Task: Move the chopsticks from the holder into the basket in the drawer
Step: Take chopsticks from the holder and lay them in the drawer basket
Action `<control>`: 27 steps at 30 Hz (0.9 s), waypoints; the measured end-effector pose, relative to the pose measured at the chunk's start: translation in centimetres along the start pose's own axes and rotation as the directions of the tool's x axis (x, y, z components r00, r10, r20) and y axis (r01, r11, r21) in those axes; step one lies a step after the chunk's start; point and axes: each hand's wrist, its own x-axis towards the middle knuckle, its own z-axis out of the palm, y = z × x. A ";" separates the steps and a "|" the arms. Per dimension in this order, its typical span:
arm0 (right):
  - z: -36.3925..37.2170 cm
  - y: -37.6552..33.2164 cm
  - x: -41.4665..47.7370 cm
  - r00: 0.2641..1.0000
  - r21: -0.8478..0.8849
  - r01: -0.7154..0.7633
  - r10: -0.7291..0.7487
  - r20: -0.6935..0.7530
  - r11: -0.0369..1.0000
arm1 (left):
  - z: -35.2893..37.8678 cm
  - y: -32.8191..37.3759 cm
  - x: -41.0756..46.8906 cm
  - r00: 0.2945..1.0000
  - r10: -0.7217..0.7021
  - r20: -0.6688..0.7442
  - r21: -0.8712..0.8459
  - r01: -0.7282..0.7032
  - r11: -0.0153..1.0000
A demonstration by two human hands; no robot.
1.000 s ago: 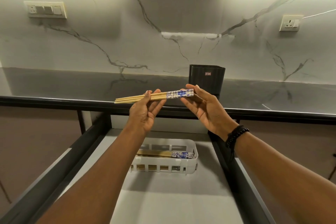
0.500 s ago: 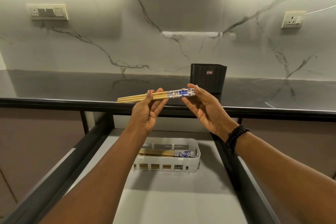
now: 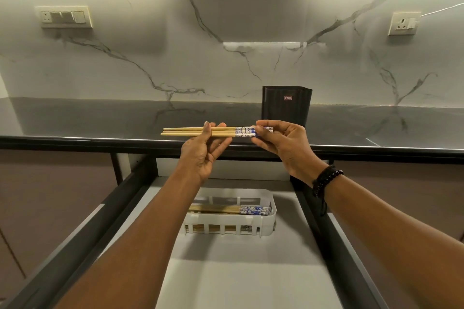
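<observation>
I had three chopsticks (image 3: 216, 132) pinched level, left hand (image 3: 203, 155) mid-shaft, right hand (image 3: 283, 145) on patterned ends. One black holder (image 3: 287, 105) stood behind my right hand. One white basket (image 3: 251, 223) lay below both hands; its chopsticks were uncountable.

Left forearm hides the basket's (image 3: 272, 211) left end.

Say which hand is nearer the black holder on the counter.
Right. The right hand is just in front of the holder, overlapping its base in view; the left hand is off to its left.
</observation>
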 end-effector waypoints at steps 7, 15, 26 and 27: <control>-0.8 0.4 0.2 0.994 0.035 -0.094 0.092 0.058 0.995 | -0.6 0.4 0.3 0.998 0.051 -0.021 -0.002 -0.051 0.999; -1.5 0.8 0.4 0.990 -0.121 -0.015 0.031 0.134 0.992 | -0.8 0.5 0.6 0.998 0.034 -0.049 0.011 -0.033 0.999; -2.6 0.7 1.1 0.989 -0.071 -0.119 0.125 0.080 0.990 | -1.5 1.6 0.2 0.985 0.074 -0.154 0.018 -0.072 0.997; -3.0 0.8 1.2 0.988 -0.074 -0.126 0.132 0.079 0.989 | -1.9 1.8 0.3 0.976 0.087 -0.202 0.013 -0.086 0.996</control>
